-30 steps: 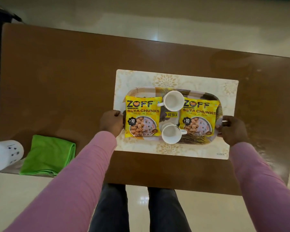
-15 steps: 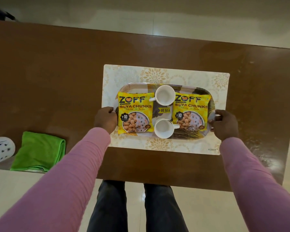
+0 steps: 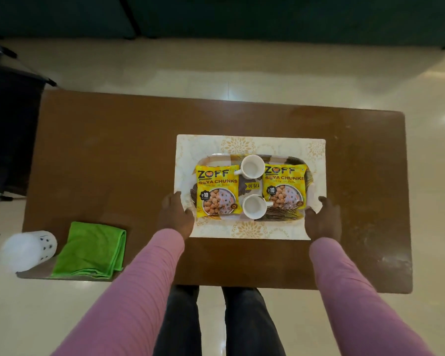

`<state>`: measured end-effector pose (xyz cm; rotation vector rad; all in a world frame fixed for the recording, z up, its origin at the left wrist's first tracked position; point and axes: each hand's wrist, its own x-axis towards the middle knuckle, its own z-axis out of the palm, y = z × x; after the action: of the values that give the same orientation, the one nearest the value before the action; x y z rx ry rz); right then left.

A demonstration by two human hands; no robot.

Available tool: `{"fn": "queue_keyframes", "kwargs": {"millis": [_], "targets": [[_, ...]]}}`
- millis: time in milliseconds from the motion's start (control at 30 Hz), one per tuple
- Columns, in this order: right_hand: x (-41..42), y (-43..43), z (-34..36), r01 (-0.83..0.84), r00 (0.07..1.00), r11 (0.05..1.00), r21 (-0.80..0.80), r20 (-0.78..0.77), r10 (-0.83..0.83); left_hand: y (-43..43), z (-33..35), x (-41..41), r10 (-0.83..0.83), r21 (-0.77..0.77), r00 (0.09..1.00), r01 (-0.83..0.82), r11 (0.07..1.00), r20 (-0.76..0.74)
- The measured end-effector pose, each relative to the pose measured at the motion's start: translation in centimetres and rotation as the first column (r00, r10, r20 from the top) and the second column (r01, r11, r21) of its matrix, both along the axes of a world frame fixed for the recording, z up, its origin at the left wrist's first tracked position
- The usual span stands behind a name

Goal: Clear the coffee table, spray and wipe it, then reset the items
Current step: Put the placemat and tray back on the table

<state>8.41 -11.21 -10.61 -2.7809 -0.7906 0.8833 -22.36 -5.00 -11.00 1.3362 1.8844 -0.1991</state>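
Observation:
A patterned tray (image 3: 280, 219) sits on a cream placemat (image 3: 206, 145) in the middle of the brown coffee table (image 3: 108, 155). On the tray lie two yellow soya chunk packets, one at its left (image 3: 217, 192) and one at its right (image 3: 284, 187). Between them stand two white cups, one far (image 3: 252, 167) and one near (image 3: 253, 206). My left hand (image 3: 175, 217) grips the tray's near left corner, and my right hand (image 3: 323, 219) grips its near right corner. Both thumbs stick out over the mat's side edges.
A folded green cloth (image 3: 90, 249) lies at the table's near left corner, with a white spray bottle (image 3: 27, 249) on its side next to it. Dark furniture stands to the far left and along the back. Cream floor tiles surround the table.
The view has pulled back and up, showing the whole table. Both hands slid from the tray's end handles toward its near corners, thumbs now spread. The tray stays on the mat.

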Motion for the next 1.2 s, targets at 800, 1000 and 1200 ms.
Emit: {"fn": "queue_keyframes", "kwargs": {"millis": [800, 1000, 1200], "targets": [[-19.9, -8.3, 19.7, -0.389, 0.896, 0.901, 0.191, 0.306, 0.321, -7.4, 19.9, -9.6, -0.458, 0.302, 0.874, 0.486, 0.820, -0.162], [-22.2, -11.5, 20.7, -0.455, 0.862, 0.866, 0.206, 0.345, 0.371, -10.3, 21.1, -11.5, -0.423, 0.347, 0.884, 0.468, 0.813, -0.200], [-25.6, -15.5, 20.3, -0.479, 0.858, 0.850, 0.219, 0.324, 0.400, -16.1, 21.5, -15.6, -0.411, 0.338, 0.878, 0.474, 0.813, -0.245]]}}
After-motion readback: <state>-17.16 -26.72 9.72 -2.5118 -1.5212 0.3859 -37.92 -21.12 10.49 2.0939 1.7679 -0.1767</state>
